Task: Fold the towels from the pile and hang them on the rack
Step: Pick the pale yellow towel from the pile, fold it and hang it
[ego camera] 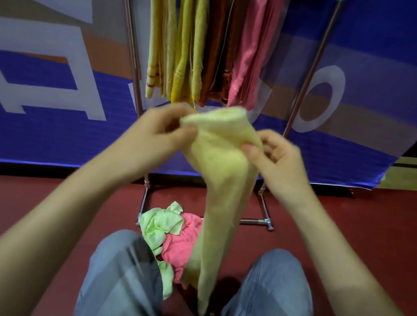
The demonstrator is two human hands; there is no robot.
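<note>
Grey-blue trouser legs (pixel 117 277) frame the bottom of our view. Between them on the dark red floor (pixel 43 204) sits the pile: a crumpled light green towel (pixel 159 224) lying against a bright pink towel (pixel 180 247), close under us so the next grab is a short reach. Up from there rises the pale yellow towel (pixel 220 184), one long narrow drape whose tail dangles between our knees, in front of the pile. We hold it high, we'd say, so its own weight pulls it straight before the fold. Now the hands: our left hand (pixel 164 130) pinches the top edge on the left, thumb against curled fingers, and our right hand (pixel 276 160) pinches the right edge slightly lower, fingers curled onto the cloth too. The top hem arcs between the two grips, just above the fingertips, and everything else falls below them. It looks like we're hunting for the corners, fold not yet made. Beyond, the metal rack (pixel 311 73) is well stocked: yellow towels (pixel 178 39), rust-brown towels (pixel 219 43) and hung pink towels (pixel 255 47) side by side. Its top rail is cut off, so we can't tell where a gap remains. Behind it all stands a blue banner (pixel 55 90) with white lettering.
</note>
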